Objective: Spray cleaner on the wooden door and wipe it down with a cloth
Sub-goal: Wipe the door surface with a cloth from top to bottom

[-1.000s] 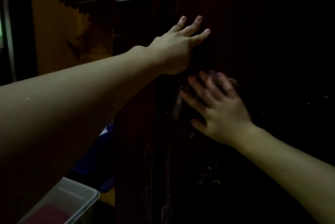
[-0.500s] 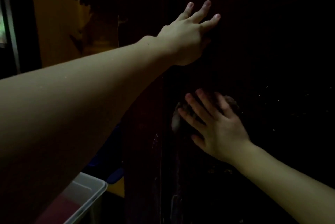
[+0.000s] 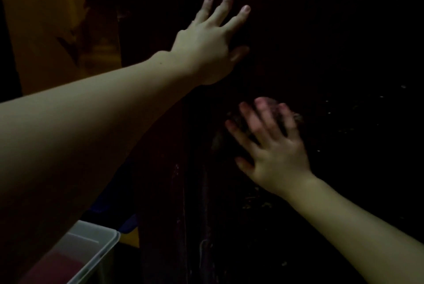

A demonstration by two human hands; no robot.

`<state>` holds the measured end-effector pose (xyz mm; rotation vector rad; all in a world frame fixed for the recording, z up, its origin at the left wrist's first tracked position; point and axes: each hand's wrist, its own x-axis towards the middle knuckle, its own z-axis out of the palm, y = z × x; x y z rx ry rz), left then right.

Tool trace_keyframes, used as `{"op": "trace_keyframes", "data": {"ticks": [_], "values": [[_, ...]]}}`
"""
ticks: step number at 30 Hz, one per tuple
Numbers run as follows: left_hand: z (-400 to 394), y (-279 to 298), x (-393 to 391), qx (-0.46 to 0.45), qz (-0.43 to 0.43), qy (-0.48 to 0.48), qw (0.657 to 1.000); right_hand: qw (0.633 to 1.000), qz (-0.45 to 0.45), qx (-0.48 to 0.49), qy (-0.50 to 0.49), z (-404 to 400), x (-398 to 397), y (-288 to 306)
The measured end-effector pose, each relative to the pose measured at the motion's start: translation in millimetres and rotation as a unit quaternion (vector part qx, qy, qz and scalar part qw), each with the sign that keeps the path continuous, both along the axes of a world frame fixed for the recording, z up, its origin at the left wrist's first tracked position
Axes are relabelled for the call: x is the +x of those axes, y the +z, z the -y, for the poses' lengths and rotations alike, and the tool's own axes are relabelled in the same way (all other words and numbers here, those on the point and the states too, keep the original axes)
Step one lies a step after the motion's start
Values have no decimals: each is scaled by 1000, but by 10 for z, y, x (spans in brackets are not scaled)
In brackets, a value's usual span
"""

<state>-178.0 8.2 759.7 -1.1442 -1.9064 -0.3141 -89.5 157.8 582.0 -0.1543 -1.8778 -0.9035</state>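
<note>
I am well into the wiping stage, judging from this dim view. My left hand (image 3: 206,40) sits in the upper middle of the frame, fingers straight and spread, flat against the wooden door (image 3: 332,42) as a brace; it grasps nothing. My right hand (image 3: 270,146) is at the centre, a little right, its fingers extended and pressing a dark cloth (image 3: 238,120) onto the door face. The fingers look motion-blurred, and I read that as a wipe under way. Only the cloth's edges peek out past the fingertips and on the left of the hand, so I cannot tell its full shape or colour.

The door fills the right 2 thirds of the frame, very dark. Pale specks dot its surface at right (image 3: 339,113) and lower centre; whether they are spray droplets or dirt I cannot tell. No spray bottle is in view, so I judge the spraying done for this patch at least. The speckled areas to the right and below my right hand seem yet to be wiped.

At the lower left corner sits a clear plastic bin (image 3: 96,251) with something reddish inside.
</note>
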Motion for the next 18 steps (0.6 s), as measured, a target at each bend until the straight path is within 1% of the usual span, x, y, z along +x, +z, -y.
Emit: {"op": "trace_keyframes", "data": {"ticks": [2,4,6,7,8,10,12,13,14,15,18], "values": [[-41,-35,34,19,6,-5,1000,997,-56,-49,-33,-312,357,101],[-115,-90,103,38,17,-12,999,983,-107,-121,-81,-489,624,184],[-205,-140,171,60,23,-18,998,964,-164,-184,-99,-403,583,215],[-239,-158,191,67,22,-18,997,960,-174,-199,-94,-295,479,222],[-258,-169,195,71,18,-17,997,965,-159,-194,-83,-184,351,223],[-249,-171,180,72,8,-10,997,986,-89,-130,-58,-51,148,204],[-220,-174,158,68,-1,-4,998,996,-37,-64,-46,-144,189,233],[-211,-180,152,67,-4,-3,998,998,-34,-44,-42,-254,290,262],[-211,-186,150,66,-4,-5,998,997,-47,-42,-40,-379,421,283],[-218,-190,153,66,-4,-8,998,994,-74,-60,-45,-516,566,297],[-248,-209,166,69,6,-12,998,968,-166,-170,-85,-810,934,320]]}}
